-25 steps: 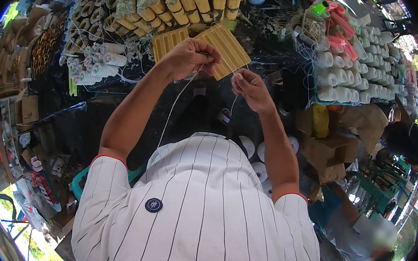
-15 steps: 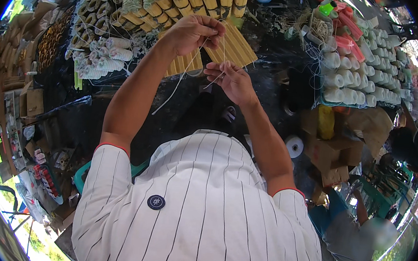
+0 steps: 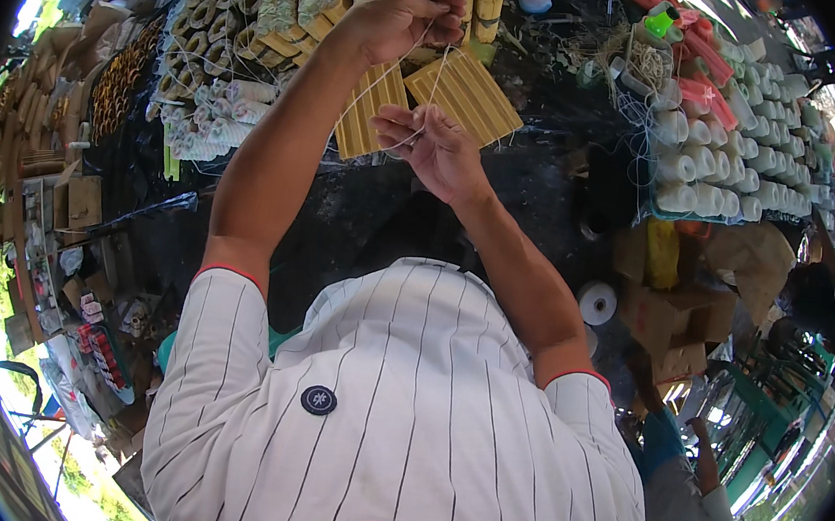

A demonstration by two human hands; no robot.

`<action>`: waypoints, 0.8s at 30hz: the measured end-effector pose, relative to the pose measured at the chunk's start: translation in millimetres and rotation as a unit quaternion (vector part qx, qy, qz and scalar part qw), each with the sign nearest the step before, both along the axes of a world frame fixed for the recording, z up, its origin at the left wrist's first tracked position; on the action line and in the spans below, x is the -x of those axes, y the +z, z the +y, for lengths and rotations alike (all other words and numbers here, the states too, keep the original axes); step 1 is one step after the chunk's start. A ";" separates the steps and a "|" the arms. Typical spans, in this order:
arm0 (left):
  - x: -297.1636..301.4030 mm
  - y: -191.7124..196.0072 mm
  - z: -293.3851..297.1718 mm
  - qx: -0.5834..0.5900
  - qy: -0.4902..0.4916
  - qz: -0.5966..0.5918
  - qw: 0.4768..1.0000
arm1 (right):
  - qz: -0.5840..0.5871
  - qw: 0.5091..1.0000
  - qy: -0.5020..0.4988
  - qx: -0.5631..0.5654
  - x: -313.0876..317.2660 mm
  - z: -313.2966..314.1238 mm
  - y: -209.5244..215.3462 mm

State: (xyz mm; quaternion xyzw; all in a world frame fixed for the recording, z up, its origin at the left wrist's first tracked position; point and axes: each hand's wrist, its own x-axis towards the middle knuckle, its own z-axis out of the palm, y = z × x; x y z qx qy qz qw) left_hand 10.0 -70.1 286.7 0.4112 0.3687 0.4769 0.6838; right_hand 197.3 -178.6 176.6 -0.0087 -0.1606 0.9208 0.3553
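Above the cluttered desk (image 3: 362, 205), the left hand (image 3: 396, 17) and right hand (image 3: 433, 147) both pinch a thin white string (image 3: 433, 79) stretched between them; pulled harder, it might snap or snag the yellow sticks (image 3: 464, 94) below.

We see brown cardboard boxes (image 3: 677, 331) stacked at the right, below the rows of white spools, with a yellow packet (image 3: 662, 252) standing just above them. At the left edge stands another brown carton (image 3: 83, 200), and below it lie small red-and-white packets (image 3: 104, 359). We make out no signs or screens.
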 end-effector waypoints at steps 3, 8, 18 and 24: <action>15.6 -26.4 11.0 -0.008 0.079 -0.024 0.997 | 0.028 0.998 0.057 0.025 12.9 -12.8 15.6; 19.7 -41.0 22.0 -0.012 0.110 -0.067 0.992 | -0.148 0.988 -0.029 -0.037 21.9 -9.8 -6.8; 5.9 -46.7 29.1 -0.009 0.146 -0.077 0.986 | -0.014 0.998 0.026 0.047 32.7 -13.3 28.4; 33.6 -58.0 29.6 -0.013 0.168 -0.051 0.984 | -0.013 0.996 0.023 0.084 20.5 -8.4 10.9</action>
